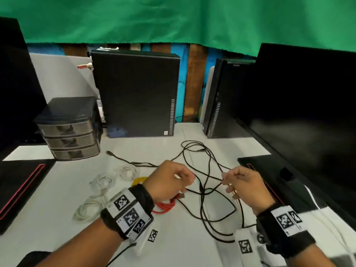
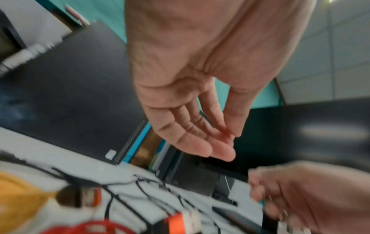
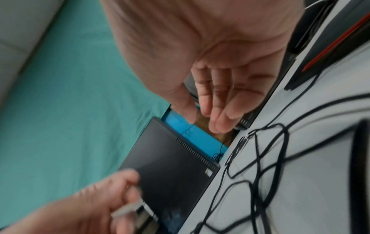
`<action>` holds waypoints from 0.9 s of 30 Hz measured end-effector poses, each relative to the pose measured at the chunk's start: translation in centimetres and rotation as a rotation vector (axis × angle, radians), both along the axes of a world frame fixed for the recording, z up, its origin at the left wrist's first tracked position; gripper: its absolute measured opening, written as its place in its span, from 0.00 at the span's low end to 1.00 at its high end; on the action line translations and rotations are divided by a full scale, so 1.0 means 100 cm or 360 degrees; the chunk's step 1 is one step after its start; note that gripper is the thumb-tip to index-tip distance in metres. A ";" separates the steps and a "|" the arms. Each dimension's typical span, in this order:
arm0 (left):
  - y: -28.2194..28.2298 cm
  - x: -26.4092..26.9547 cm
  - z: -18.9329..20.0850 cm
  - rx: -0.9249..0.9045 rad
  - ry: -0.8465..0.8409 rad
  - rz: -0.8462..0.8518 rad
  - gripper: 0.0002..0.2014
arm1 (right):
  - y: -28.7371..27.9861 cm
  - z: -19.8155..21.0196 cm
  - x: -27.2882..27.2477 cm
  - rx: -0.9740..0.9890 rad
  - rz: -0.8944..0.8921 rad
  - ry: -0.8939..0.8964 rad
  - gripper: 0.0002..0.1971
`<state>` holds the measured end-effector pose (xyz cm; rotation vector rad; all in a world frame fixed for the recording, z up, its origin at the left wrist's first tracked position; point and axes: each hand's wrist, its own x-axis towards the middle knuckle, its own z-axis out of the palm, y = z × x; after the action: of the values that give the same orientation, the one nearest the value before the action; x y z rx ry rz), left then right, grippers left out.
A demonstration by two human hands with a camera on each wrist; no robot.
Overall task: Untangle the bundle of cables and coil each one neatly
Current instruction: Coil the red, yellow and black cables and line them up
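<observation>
A loose tangle of thin black cable (image 1: 204,170) (image 3: 258,158) sprawls over the middle of the white table (image 1: 77,237). My left hand (image 1: 185,178) (image 2: 228,136) hovers at its left edge, fingers curled round a grey plug (image 3: 130,210). My right hand (image 1: 225,180) (image 3: 202,120) is level with it to the right and pinches a black strand between thumb and fingertip. Coiled cables lie left of the tangle: a red one (image 1: 163,206) under my left wrist, a yellow one (image 1: 138,181) and pale ones (image 1: 126,171). Both wrist views are motion-blurred.
A small drawer unit (image 1: 71,130) stands at the back left, two black computer towers (image 1: 134,93) (image 1: 221,101) behind the cables, and a monitor (image 1: 308,112) on the right. Black mats with red trim (image 1: 19,189) (image 1: 269,174) flank the work area. Marker tags (image 1: 244,245) lie near the front.
</observation>
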<state>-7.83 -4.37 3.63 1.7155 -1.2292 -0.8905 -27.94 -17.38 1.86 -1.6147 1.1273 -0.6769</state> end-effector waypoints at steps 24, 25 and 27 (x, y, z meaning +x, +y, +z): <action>-0.114 -0.022 -0.009 0.0318 -0.1573 -0.0481 0.15 | -0.019 0.014 -0.013 0.0081 0.0012 -0.0142 0.11; -0.117 -0.020 0.000 0.0247 -0.1490 -0.0433 0.16 | -0.019 0.013 -0.013 0.0075 0.0027 -0.0133 0.10; -0.121 -0.018 0.018 0.0122 -0.1360 -0.0342 0.14 | -0.017 0.011 -0.012 0.0063 0.0057 -0.0095 0.10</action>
<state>-9.67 -16.45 5.41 2.1391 -1.9711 -0.2909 -29.15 -19.12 2.92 -1.5679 1.0598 -0.6709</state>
